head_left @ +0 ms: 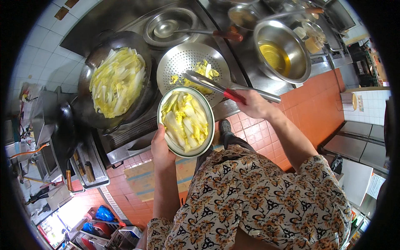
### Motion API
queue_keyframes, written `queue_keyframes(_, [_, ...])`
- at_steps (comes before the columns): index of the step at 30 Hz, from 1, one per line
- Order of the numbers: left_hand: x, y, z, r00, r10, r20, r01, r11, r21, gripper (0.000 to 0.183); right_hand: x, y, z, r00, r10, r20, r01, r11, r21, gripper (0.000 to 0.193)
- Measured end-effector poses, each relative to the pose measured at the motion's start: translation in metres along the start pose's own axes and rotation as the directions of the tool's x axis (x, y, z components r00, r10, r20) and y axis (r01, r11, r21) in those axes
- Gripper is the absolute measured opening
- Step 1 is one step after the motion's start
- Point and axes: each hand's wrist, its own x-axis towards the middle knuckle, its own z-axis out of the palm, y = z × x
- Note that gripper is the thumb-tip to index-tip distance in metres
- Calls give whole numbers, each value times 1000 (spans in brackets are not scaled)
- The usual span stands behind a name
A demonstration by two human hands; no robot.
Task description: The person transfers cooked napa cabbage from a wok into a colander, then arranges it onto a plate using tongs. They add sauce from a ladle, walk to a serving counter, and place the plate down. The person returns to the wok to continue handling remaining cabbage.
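Observation:
My left hand (pixel 162 145) grips the near-left rim of an oval white plate (pixel 210 121) with a dark green line round its edge. Pale yellow-green cabbage pieces (pixel 185 121) cover the plate. In my right hand (pixel 255 105) are metal tongs (pixel 212 84) with red grips, their tips over a perforated steel strainer (pixel 168 62) just beyond the plate. A small heap of cabbage (pixel 204 71) lies in that strainer, around the tong tips. Whether the tips pinch any leaf cannot be made out. To the left, a dark wok (pixel 89 83) holds a large mound of cabbage strips (pixel 118 83).
A ladle (pixel 166 29) with a wooden handle rests in a steel bowl (pixel 183 14) behind the strainer. At the right stands a steel bowl (pixel 302 62) of yellow liquid. Wooden-handled tools (pixel 88 171) lie in a tray at the left. Red tiles (pixel 308 112) cover the floor.

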Motion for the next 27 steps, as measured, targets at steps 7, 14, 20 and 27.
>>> queue_keyframes(7, [15, 10, -9, 997, -21, -71, 28, 995, 94, 44, -51, -25, -10, 975, -207, 80, 173, 934, 311, 48])
queue_keyframes(14, [21, 13, 3, 995, -95, -27, 99, 980, 171, 54, -46, -23, -9, 959, -260, 114, 232, 948, 217, 51])
queue_keyframes(20, [20, 13, 0, 993, -69, -95, 81, 988, 128, 45, -47, -22, -12, 948, -240, 211, 207, 964, 166, 52])
queue_keyframes(27, [23, 19, 4, 988, -131, -88, 143, 977, 158, 44, -44, -12, -22, 962, -271, -4, 262, 924, 277, 46])
